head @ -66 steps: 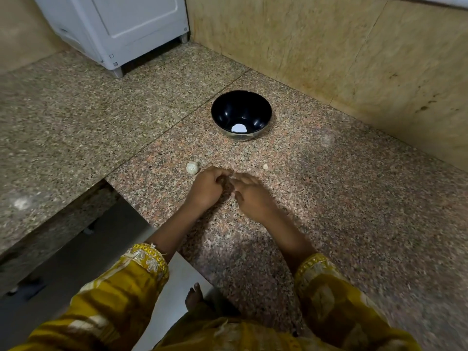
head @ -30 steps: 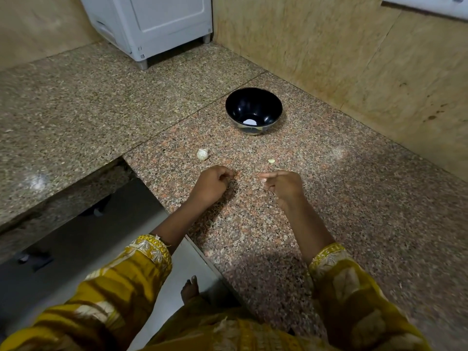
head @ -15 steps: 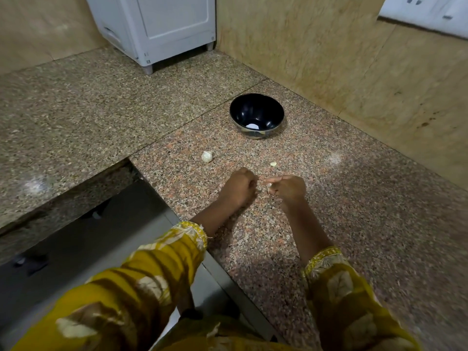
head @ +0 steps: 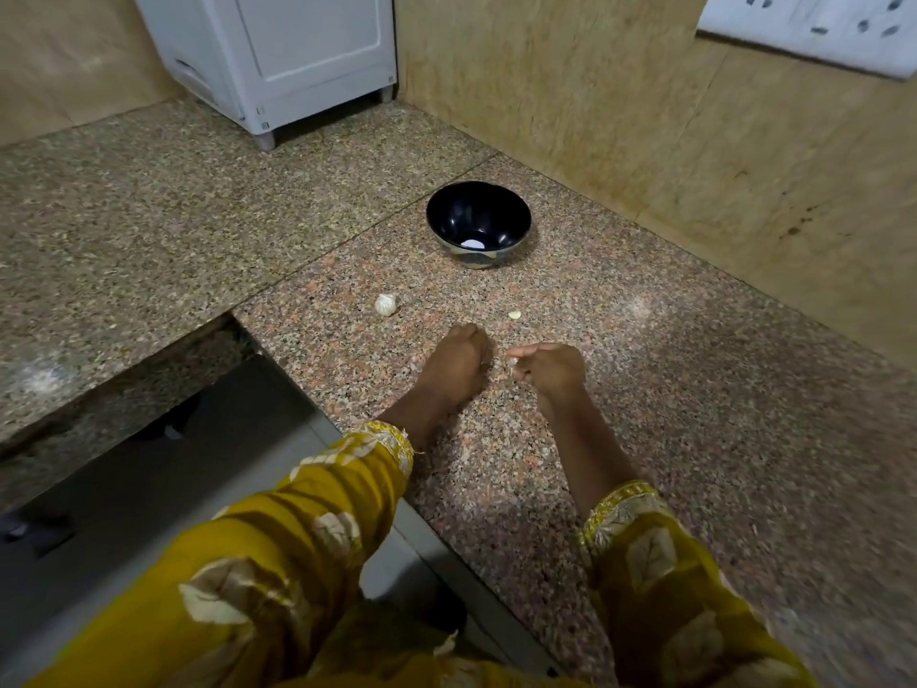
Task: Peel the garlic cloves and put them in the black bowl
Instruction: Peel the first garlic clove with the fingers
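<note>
The black bowl (head: pixel 502 215) stands on the granite counter (head: pixel 694 439) ahead of my hands, with one white piece (head: pixel 471 244) at its bottom. My right hand (head: pixel 553 367) pinches a small pale garlic clove (head: pixel 511 362) at its fingertips. Just left of it, my left hand (head: pixel 456 360) is curled into a fist, knuckles up; nothing shows in it. A small gap separates the two hands. A white garlic chunk (head: pixel 386 304) lies on the counter to the left. A tiny clove piece (head: pixel 514 315) lies just beyond my right hand.
A white appliance (head: pixel 278 57) stands at the back left corner. Tan walls (head: pixel 645 116) close the counter at the back and right. The counter's edge (head: pixel 307 409) drops off to a lower grey surface at the left.
My hands were joined, parted a second ago, then came together again; now they sit close with a small gap. The clove stays pinched in my right hand. The camera has shifted.
</note>
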